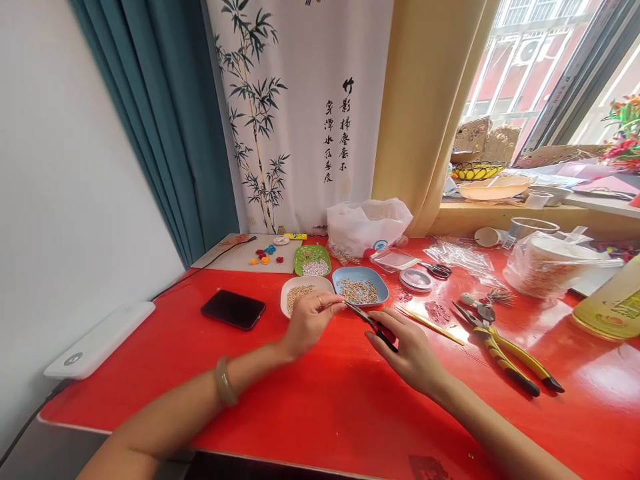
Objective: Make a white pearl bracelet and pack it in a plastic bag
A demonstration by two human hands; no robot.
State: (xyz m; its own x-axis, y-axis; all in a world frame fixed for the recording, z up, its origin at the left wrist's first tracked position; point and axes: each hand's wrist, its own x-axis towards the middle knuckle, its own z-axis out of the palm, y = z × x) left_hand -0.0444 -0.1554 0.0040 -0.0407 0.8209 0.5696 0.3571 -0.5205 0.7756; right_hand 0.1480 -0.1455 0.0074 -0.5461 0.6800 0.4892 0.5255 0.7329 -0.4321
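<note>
My right hand (pixel 407 350) is closed around small pliers (pixel 373 323) with dark handles, reddish on the inner side. The pliers' tip points up and left, meeting the fingertips of my left hand (pixel 311 320). Thumb and forefinger of that left hand are pinched together; whatever is between them is too small to make out. Just behind the hands stand a white dish (pixel 286 297) and a blue dish (pixel 384 290), both holding small gold-coloured pieces. A green dish (pixel 299 261) with white beads sits farther back.
A black phone (pixel 233 309) lies left on the red table (pixel 300 413). To the right are yellow-and-black pliers (pixel 505 350), scissors (pixel 437 269), a round clear case (pixel 416 280) and yellow sticks (pixel 433 325). A white plastic bag (pixel 367 227) stands at the back, a yellow bottle (pixel 610 303) far right.
</note>
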